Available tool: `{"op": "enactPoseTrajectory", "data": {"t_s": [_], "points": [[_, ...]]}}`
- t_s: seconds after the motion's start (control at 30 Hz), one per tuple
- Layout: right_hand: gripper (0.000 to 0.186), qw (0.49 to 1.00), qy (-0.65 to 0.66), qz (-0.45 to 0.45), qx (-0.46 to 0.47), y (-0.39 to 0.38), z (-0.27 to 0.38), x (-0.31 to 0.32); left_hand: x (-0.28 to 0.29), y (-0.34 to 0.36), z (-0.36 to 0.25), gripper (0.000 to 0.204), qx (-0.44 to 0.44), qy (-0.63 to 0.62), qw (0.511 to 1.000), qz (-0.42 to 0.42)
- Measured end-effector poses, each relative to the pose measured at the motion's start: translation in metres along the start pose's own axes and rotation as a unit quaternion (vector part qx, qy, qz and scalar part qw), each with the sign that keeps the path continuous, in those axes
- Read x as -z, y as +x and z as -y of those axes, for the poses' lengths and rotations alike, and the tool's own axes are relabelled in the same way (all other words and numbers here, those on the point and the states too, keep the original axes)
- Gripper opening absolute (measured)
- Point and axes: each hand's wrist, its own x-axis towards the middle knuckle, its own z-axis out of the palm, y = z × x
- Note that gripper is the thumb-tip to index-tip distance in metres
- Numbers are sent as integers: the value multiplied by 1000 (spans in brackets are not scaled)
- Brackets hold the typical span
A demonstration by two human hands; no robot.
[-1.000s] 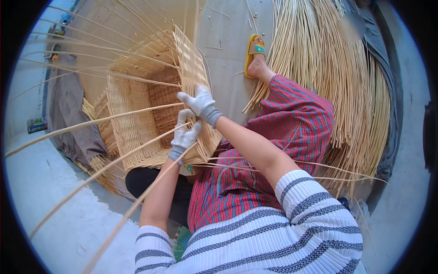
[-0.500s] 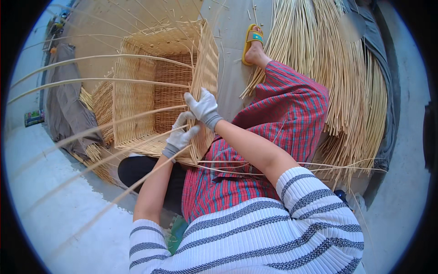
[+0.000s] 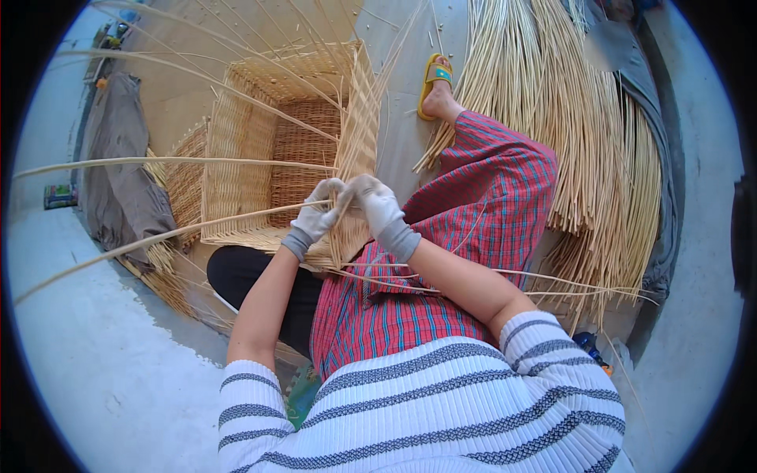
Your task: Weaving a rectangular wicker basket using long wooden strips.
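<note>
A large square-cornered basket [image 3: 240, 158] of pale woven wicker lies tipped on its side against my legs, its opening facing me. Long loose willow rods [image 3: 173, 162] stick out from its near right rim, several of them sweeping left. In its white glove, my left hand [image 3: 318, 211] is closed around a rod where it leaves the rim. Right beside it, my gloved right hand [image 3: 377, 205] is closed at the same rim, its fingers bent over the rods. Both hands nearly touch, and the fingertips are partly hidden.
A big sheaf of willow rods [image 3: 576, 134] lies to the right, past my bent leg and yellow slipper [image 3: 432, 75]. Thin rods cross my checked red cloth [image 3: 489, 205]. At left are grey fabric [image 3: 118, 150] and another woven piece [image 3: 188, 154].
My right hand has turned and drawn in against the left, its fingers now folded at the rim. Fewer rods sweep low to the left. The basket has shifted slightly right.
</note>
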Motion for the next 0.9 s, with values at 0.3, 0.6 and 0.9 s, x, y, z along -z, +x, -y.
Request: {"op": "enactPoseTrajectory", "data": {"t_s": [0.3,0.6,0.9], "points": [[29,736,-484,473,3,-19,7,-80,22,-8,-37,47,221,-377,894,102],[84,778,-506,33,371,9,31,-35,38,6,-32,69,142,-150,973,107],[43,626,-654,333,265,82,133,-75,29,2,-22,41,89,-20,995,-28]]}}
